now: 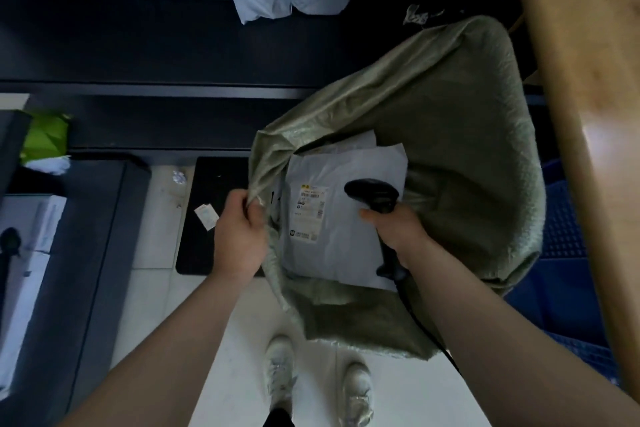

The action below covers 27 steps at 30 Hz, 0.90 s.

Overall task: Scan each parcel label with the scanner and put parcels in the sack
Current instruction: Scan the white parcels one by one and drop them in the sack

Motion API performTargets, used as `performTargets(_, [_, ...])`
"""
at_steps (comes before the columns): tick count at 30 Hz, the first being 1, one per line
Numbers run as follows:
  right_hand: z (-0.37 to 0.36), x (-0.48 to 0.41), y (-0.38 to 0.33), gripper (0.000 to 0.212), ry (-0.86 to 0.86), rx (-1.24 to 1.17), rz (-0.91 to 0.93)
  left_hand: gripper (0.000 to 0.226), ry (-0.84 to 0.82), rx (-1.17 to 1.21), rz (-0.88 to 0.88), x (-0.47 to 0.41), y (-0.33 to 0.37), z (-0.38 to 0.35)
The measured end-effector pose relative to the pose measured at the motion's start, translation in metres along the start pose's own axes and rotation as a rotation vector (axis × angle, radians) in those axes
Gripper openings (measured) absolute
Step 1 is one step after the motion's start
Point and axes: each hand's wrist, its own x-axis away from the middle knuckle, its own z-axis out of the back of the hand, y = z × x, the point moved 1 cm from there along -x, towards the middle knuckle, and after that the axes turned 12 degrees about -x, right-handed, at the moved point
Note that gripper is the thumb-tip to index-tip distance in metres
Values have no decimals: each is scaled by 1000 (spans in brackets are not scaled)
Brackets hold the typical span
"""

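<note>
Both bare forearms point(194, 340) reach forward from the bottom edge, over a pair of white shoes point(280, 367) on the tiled floor point(256, 322). The left hand point(239, 232) has its fingers curled around the rim of the green woven sack point(460, 135) and pinches the cloth, so the mouth stands open. The right hand point(398, 230) is closed around the handle of the black scanner point(372, 194), whose cable point(420, 326) runs down beside the right forearm. A grey parcel point(346, 246) lies flat inside the sack, on top of another pale parcel point(349, 144), and its long side runs away from the person. Its white label point(311, 204) faces up and lies to the left of the scanner head, between the two hands and near the held rim. The nose of the scanner seems to point toward this label. I judge that the scan needs only a small turn of the right wrist to the left, while the left hand holds the mouth wide.
</note>
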Motion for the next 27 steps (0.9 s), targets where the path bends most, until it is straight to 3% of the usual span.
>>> performTargets(5, [17,44,-16,14,-28,12,98,22,-96,-140,57,24,3,18])
performTargets(8, [30,85,-26,12,-42,-50,169,23,-123,-229,-11,44,16,43])
performTargets(18, [94,269,-49,12,-95,-54,342,27,-65,-503,-541,151,137,141])
performTargets(27, [198,419,-3,12,67,59,435,28,-92,-576,-913,278,220,169])
